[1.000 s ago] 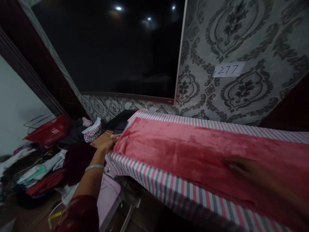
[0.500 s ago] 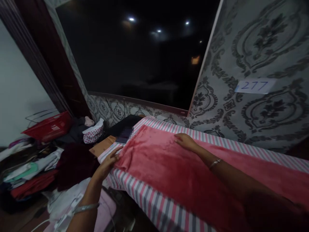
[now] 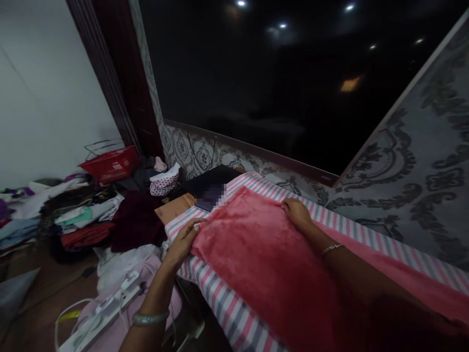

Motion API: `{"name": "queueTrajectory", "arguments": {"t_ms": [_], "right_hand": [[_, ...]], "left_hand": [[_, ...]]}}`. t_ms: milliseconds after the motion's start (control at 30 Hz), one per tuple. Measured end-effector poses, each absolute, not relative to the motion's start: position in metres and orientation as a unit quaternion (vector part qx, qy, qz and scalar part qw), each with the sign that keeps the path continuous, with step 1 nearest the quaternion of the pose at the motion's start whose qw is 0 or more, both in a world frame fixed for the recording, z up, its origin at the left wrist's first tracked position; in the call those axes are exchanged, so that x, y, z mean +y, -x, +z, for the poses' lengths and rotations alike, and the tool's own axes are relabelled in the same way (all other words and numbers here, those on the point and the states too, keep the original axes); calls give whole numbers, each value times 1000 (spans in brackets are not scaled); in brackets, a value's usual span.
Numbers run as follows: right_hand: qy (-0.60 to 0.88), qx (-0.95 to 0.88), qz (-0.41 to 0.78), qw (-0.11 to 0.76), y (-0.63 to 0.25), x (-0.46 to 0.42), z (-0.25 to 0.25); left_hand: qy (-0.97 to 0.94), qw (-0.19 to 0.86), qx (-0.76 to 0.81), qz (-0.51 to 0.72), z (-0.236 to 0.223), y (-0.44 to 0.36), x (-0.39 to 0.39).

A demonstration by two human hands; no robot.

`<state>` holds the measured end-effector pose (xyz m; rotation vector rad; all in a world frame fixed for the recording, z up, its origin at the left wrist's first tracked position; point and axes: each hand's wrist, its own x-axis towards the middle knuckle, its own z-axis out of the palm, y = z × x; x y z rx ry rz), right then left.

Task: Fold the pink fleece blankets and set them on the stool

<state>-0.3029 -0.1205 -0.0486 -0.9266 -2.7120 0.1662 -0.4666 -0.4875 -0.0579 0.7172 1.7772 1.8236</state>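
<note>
A red plush cloth [image 3: 256, 244] lies spread along a board-like surface under a striped pink, grey and white cover [image 3: 220, 288]. My left hand [image 3: 183, 242] is closed on the cloth's left edge, its thumb mostly hidden. At the far edge, my right hand [image 3: 297, 214] has its curled fingers closed on the cloth. Between the two hands the cloth's end is fairly smooth. A dark phone-like object [image 3: 207, 201], partly pixelated, lies just beyond the left end of the cloth.
A brown cardboard piece [image 3: 174, 209] and a black flat object [image 3: 216, 176] are at the far left end. A white power strip [image 3: 106, 310] with cables rests low on the left. Piled clothes [image 3: 88, 230] and a red basket [image 3: 112, 164] stand farther left. A large dark screen [image 3: 274, 98] hangs behind.
The view has turned left. The folds at the cloth's left end have flattened out. My right hand's fingers have gone from lying on the cloth to curling around its far edge.
</note>
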Motion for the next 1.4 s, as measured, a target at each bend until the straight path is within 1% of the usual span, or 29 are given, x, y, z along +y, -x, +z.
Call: {"name": "queueTrajectory", "arguments": {"t_ms": [167, 300, 400, 533, 667, 833, 933, 1133, 1300, 1400], "right_hand": [[345, -926, 86, 124, 311, -112, -47], [321, -932, 120, 117, 338, -117, -43], [301, -938, 134, 111, 368, -127, -41], [304, -937, 127, 115, 402, -141, -45], [339, -924, 106, 139, 417, -141, -48], [357, -918, 98, 139, 421, -128, -55], [348, -923, 100, 131, 423, -122, -59], [301, -940, 118, 111, 411, -110, -53], [316, -937, 129, 77, 357, -92, -51], [283, -947, 136, 66, 327, -80, -42]], "left_hand": [[-242, 237, 660, 671, -60, 465, -488], [-247, 256, 653, 669, -65, 466, -490], [-268, 243, 658, 660, -70, 467, -491], [-312, 195, 694, 619, -72, 465, -492], [-333, 151, 721, 589, -69, 461, -491], [-295, 134, 728, 605, -68, 459, -487], [-257, 144, 720, 629, -68, 458, -484], [-215, 182, 695, 661, -62, 457, -483], [-221, 185, 683, 671, -59, 458, -482], [-200, 209, 672, 681, -53, 460, -484]]}}
